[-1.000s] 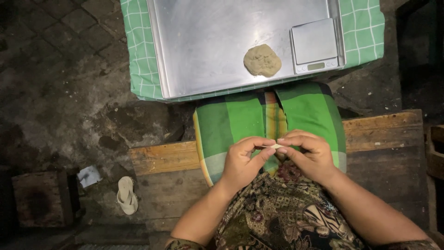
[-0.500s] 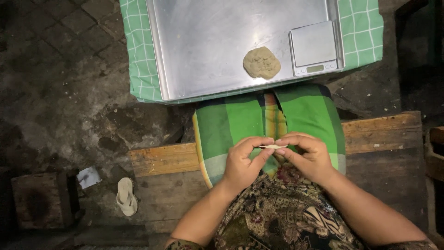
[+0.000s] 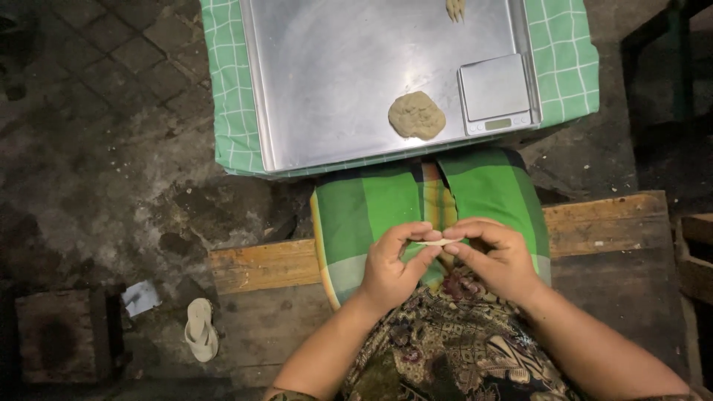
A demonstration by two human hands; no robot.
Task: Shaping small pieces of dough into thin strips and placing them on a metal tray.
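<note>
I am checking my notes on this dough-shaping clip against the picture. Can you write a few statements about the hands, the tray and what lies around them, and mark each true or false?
1. Both hands, the left hand and the right hand, pinch one thin strip of dough between them. True.
2. The lump of dough sits on the small scale. False: it lies on the metal tray, beside the scale.
3. The tray rests on a green checked cloth. True.
4. A sandal lies on the tray. False: it lies on the ground by the wooden bench.
</note>
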